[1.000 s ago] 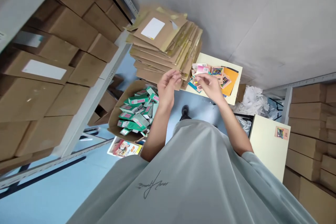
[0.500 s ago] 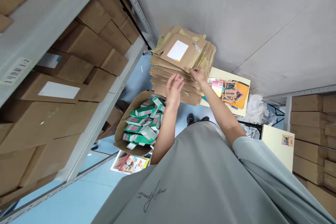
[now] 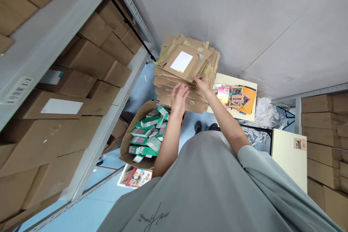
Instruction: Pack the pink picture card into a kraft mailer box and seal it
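Note:
A tall stack of flattened cardboard boxes [image 3: 165,79], edged with loose brown tape, stands in front of me. On its top sheet is a white label [image 3: 182,61]. My right hand [image 3: 202,83] pinches the near right edge of the top flattened cardboard box [image 3: 191,52]; whether tape is also between its fingers I cannot make out. My left hand [image 3: 178,96] is at the stack's front side, fingers loosely bent and apart, holding nothing. Below left of it, an open carton [image 3: 126,145] contains many small green and white boxes [image 3: 149,130].
Shelves with cardboard boxes [image 3: 62,134] line the left side, and more boxes [image 3: 323,152] stack up at the right. A cream table [image 3: 248,83] bears an orange envelope [image 3: 248,98] and small packets. White paper shreds [image 3: 268,114] lie beyond it. A grey wall [image 3: 231,18] closes the back.
The camera view has shifted slightly. My right hand stays at the top cardboard's edge, and my left hand stays before the stack, its fingers slightly more bent.

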`<act>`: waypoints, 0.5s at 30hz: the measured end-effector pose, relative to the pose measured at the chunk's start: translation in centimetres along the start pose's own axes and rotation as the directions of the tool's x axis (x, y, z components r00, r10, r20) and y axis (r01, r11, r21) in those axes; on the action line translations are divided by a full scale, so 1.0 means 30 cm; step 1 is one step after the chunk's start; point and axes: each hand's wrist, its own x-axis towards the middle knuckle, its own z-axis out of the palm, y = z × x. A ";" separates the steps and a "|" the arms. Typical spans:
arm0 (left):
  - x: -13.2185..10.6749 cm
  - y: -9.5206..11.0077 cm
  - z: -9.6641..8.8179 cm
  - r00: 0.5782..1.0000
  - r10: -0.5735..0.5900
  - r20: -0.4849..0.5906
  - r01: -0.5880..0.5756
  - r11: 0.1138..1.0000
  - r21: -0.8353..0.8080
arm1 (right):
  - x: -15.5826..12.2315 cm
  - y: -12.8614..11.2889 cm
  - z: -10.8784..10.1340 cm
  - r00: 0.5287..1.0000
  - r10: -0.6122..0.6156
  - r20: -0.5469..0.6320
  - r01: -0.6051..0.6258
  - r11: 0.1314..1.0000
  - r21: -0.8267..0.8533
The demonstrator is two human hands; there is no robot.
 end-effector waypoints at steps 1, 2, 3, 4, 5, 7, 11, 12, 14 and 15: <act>0.004 -0.003 -0.002 1.000 -0.028 -0.006 0.028 1.000 -0.003 | -0.037 0.004 -0.011 1.000 -0.019 0.009 0.018 1.000 0.012; 0.006 -0.005 -0.004 0.998 -0.061 -0.012 0.061 0.998 -0.010 | -0.080 0.012 -0.024 0.999 -0.038 0.016 0.038 0.999 0.017; 0.006 -0.008 -0.003 0.995 -0.094 -0.018 0.094 0.995 -0.023 | -0.126 0.024 -0.040 0.998 -0.057 0.023 0.057 0.998 0.016; 0.001 -0.012 0.001 0.992 -0.121 -0.026 0.120 0.992 -0.038 | -0.174 0.040 -0.058 0.996 -0.078 0.031 0.078 0.997 0.015; -0.010 -0.016 0.007 0.990 -0.134 -0.036 0.132 0.990 -0.052 | -0.223 0.059 -0.078 0.994 -0.099 0.038 0.098 0.995 0.013; -0.055 -0.026 0.031 0.992 -0.116 -0.050 0.113 0.992 -0.056 | -0.321 0.100 -0.130 0.991 -0.132 0.034 0.131 0.991 0.030; -0.203 -0.036 0.123 0.999 -0.040 0.032 0.041 0.999 -0.019 | -0.516 0.156 -0.315 0.992 -0.126 0.027 0.125 0.992 0.018; -0.241 -0.038 0.156 0.996 -0.034 0.083 0.035 0.999 -0.015 | -0.565 0.163 -0.388 0.991 -0.133 -0.009 0.132 0.991 -0.014; -0.310 -0.046 0.241 0.975 -0.036 0.219 0.036 0.999 0.003 | -0.662 0.174 -0.571 0.966 -0.189 -0.176 0.174 0.980 -0.096; -0.340 -0.055 0.291 0.953 -0.048 0.300 0.043 0.999 0.024 | -0.710 0.183 -0.679 0.927 -0.232 -0.294 0.199 0.970 -0.139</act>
